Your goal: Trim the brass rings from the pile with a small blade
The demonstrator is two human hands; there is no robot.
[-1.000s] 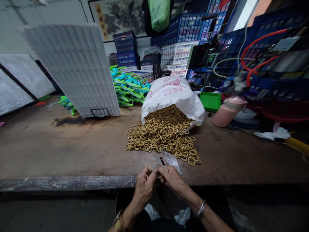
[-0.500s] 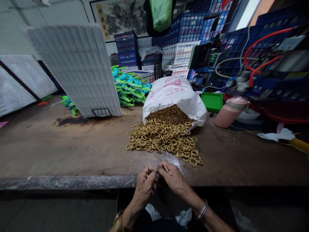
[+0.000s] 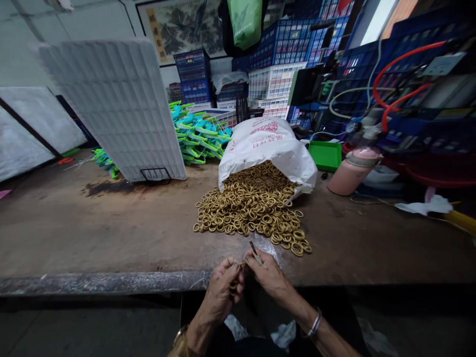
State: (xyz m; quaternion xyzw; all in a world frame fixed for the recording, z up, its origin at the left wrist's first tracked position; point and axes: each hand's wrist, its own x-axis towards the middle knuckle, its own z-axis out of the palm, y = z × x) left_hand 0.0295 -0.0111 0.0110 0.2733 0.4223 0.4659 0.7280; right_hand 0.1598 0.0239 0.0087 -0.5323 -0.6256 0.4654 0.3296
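Observation:
My left hand (image 3: 222, 287) is closed around several gold-coloured rings (image 3: 233, 287), partly hidden by the fingers. My right hand (image 3: 269, 275) grips a thin metal tool (image 3: 256, 254) with a dark tip pointing up and away; its exact kind is unclear. Its fingertips meet those of the left hand at one ring (image 3: 242, 265), just over the table's front edge. Beyond the hands spreads a pile of loose gold rings (image 3: 253, 210). They spill from the mouth of a white sack (image 3: 266, 148) with red print, lying on its side.
On the wooden table (image 3: 156, 238) stands a white ribbed panel (image 3: 111, 109) at the left. Behind it lie green and blue plastic parts (image 3: 201, 134). A green tray (image 3: 325, 156) and a pink bottle (image 3: 353, 173) are at the right. Stacked crates (image 3: 277, 79) fill the back.
The metal tool has tipped up and shows more in my right hand. My left hand has turned slightly, so rings inside its fingers are now visible. The pile and sack look the same.

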